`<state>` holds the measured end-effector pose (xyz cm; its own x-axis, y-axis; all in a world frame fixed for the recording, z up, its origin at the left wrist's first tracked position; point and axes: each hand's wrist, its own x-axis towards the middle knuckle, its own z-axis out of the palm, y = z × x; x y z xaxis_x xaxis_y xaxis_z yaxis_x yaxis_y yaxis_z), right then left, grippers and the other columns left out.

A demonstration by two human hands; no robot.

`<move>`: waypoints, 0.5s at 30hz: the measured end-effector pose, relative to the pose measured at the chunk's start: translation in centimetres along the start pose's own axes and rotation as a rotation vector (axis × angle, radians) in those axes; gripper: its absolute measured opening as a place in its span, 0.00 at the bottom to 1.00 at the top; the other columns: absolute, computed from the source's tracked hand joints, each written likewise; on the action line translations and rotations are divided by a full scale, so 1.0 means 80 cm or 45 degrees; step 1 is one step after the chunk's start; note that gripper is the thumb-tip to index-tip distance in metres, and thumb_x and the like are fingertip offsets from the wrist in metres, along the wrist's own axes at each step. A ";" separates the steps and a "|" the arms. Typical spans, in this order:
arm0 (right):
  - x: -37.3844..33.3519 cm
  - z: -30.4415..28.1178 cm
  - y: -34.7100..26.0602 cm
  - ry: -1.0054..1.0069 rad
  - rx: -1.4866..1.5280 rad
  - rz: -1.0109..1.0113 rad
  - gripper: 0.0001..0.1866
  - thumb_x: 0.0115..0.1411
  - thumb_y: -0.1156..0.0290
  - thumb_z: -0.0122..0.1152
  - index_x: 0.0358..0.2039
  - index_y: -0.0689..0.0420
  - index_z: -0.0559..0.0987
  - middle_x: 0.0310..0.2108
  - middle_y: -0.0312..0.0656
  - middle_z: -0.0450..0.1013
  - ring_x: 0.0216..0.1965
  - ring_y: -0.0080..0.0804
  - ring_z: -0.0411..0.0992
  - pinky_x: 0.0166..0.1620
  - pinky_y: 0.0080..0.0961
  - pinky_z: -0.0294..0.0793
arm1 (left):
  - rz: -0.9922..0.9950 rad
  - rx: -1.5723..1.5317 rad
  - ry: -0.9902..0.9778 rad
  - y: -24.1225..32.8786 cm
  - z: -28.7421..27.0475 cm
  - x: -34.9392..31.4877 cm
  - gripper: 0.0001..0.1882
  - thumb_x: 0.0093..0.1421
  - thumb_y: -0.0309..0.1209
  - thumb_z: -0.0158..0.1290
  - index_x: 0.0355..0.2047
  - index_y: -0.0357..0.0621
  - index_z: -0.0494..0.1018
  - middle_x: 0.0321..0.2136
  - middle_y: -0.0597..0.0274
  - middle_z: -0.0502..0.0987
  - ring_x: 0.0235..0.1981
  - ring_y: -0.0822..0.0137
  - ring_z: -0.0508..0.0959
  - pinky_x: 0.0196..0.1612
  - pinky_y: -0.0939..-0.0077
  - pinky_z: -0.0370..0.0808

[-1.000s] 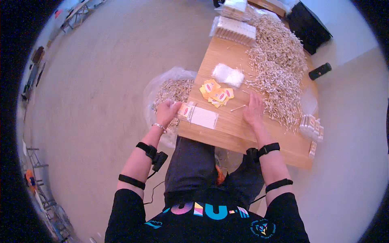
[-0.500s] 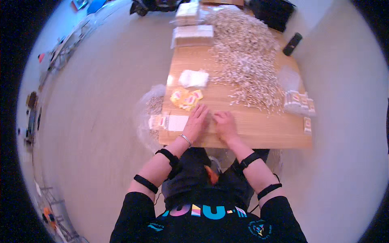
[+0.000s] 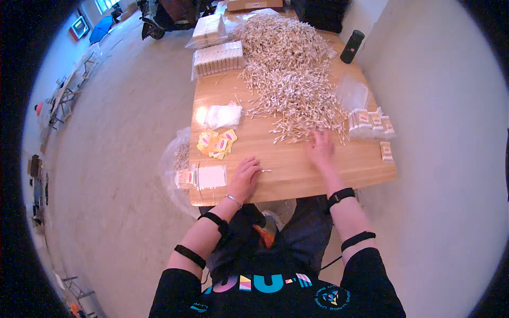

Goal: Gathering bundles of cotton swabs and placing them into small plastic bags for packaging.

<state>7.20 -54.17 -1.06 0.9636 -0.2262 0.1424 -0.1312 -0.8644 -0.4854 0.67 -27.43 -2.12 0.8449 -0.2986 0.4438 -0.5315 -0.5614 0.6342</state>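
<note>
At the far left, a clear bag of cotton swabs sits beyond the table edge. A filled packet juts toward it, next to a white pad. Yellow cards lie farther back, probably fanned for easy picking. My left hand rests near the edge, fingers slightly bent and close together; one loose swab lies at them, though I cannot tell if they grip it. My right hand is at the near fringe of the swab heap, fingers curled, their hold hidden. Right of that, packets stand grouped, perhaps to stay clear of the heap.
</note>
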 end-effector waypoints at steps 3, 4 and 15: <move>-0.018 0.029 -0.029 0.022 0.065 -0.280 0.16 0.52 0.67 0.55 0.44 0.48 0.74 0.55 0.45 0.60 0.57 0.49 0.54 0.59 0.46 0.52 | 0.019 0.013 0.023 0.003 -0.001 0.003 0.05 0.53 0.25 0.53 0.31 0.41 0.72 0.42 0.53 0.74 0.50 0.53 0.70 0.53 0.63 0.67; -0.023 0.033 -0.037 0.005 0.045 -0.364 0.16 0.51 0.69 0.55 0.43 0.48 0.74 0.55 0.43 0.60 0.57 0.48 0.55 0.59 0.44 0.52 | 0.026 0.022 0.026 0.003 0.000 0.004 0.05 0.53 0.25 0.53 0.31 0.41 0.72 0.42 0.53 0.74 0.50 0.53 0.70 0.52 0.63 0.68; -0.013 0.023 -0.093 -0.224 -0.424 -0.660 0.21 0.56 0.64 0.50 0.51 0.50 0.70 0.58 0.35 0.59 0.61 0.43 0.50 0.63 0.45 0.44 | -0.036 0.060 0.027 0.012 -0.009 0.003 0.06 0.53 0.26 0.54 0.32 0.41 0.73 0.42 0.56 0.75 0.49 0.55 0.71 0.52 0.65 0.67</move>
<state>7.60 -46.70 0.80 0.9414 0.3114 0.1296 0.3243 -0.9413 -0.0938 0.29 -27.53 -0.96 0.8578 -0.2662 0.4397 -0.5038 -0.6054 0.6162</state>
